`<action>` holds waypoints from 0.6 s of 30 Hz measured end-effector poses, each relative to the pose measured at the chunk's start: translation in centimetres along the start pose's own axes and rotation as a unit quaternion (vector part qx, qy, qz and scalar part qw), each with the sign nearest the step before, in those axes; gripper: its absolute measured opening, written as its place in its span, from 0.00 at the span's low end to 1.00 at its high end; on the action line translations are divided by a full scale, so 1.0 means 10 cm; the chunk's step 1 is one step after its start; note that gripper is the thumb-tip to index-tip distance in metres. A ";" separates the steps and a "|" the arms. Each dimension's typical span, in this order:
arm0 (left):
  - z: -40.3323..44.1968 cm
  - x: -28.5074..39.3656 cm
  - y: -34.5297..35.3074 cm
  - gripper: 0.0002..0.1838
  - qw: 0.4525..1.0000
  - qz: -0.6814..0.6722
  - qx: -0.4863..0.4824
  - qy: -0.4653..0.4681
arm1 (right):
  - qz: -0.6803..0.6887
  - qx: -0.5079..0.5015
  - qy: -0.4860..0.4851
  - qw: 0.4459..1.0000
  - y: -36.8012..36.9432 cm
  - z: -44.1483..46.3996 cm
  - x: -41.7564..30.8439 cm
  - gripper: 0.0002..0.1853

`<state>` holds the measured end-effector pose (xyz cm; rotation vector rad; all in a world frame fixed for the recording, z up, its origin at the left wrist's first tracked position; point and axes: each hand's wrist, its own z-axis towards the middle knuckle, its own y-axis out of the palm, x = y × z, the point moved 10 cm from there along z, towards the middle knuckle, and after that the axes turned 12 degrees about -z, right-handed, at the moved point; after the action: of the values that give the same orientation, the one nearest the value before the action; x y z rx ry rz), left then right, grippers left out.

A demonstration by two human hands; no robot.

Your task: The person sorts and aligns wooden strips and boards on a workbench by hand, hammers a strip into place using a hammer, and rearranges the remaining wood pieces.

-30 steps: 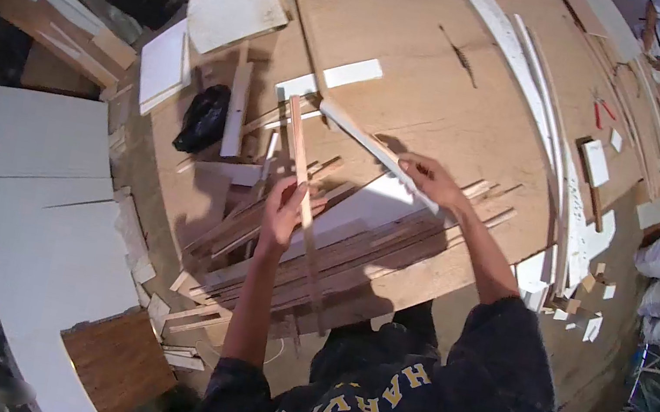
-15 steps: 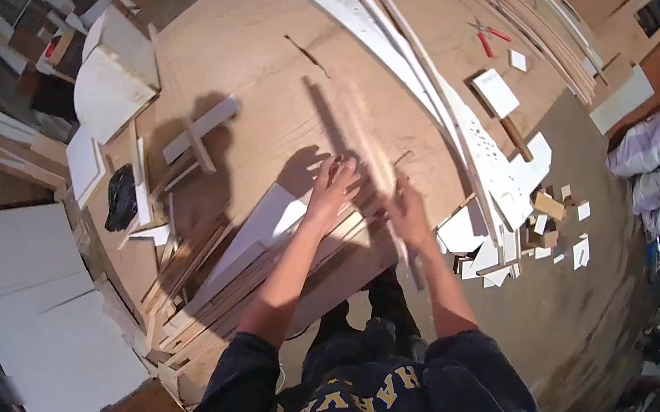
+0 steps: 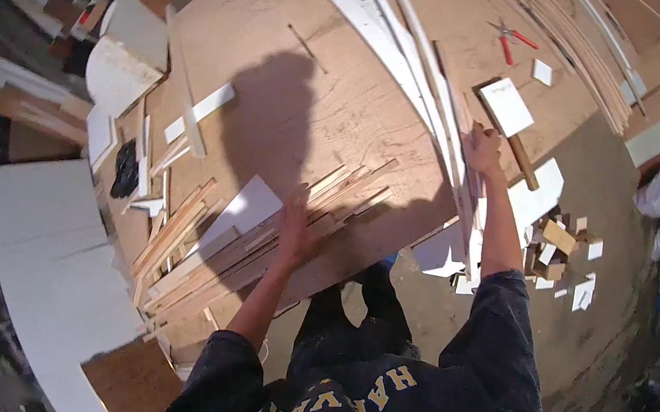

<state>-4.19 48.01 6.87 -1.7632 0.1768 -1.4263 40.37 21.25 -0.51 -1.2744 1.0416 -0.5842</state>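
My right hand [image 3: 483, 149] is closed around a thin wooden strip [image 3: 446, 66], which lies alongside the long white-faced strips [image 3: 410, 52] on the right of the table. My left hand [image 3: 296, 231] rests against a pile of narrow wooden strips [image 3: 250, 258] at the table's near edge, its fingers stretched out and not wrapped around any strip. A white panel offcut [image 3: 245, 209] sticks out from beside that pile.
Red-handled pliers [image 3: 511, 40] and a white block [image 3: 506, 106] lie to the far right of the wooden table [image 3: 346, 112]. Small offcuts [image 3: 558, 237] are scattered beyond the right edge. A black plastic bag [image 3: 126, 170] sits on the left, near a large white board [image 3: 58, 246].
Both hands were together on a wooden strip over the table's middle. My right hand has carried it right to the long strips; my left hand has moved left and down onto the pile.
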 end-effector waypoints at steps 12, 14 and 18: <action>-0.91 -1.05 -0.52 0.66 0.977 0.140 -0.076 -0.142 | 0.279 -0.033 -0.255 0.925 -1.08 -1.09 -2.74 0.32; -0.89 -0.85 -0.69 0.63 0.985 0.109 -0.060 -0.119 | 0.124 -0.097 -0.430 0.889 -0.34 -1.65 -3.38 0.42; -0.86 -0.68 -0.84 0.53 0.995 0.081 0.010 -0.063 | -0.053 -0.123 -0.514 0.847 0.49 -2.35 -4.11 0.49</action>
<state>-17.09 52.89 7.43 -1.7741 0.2332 -1.1939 0.42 45.60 8.14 -1.5814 0.1327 0.2059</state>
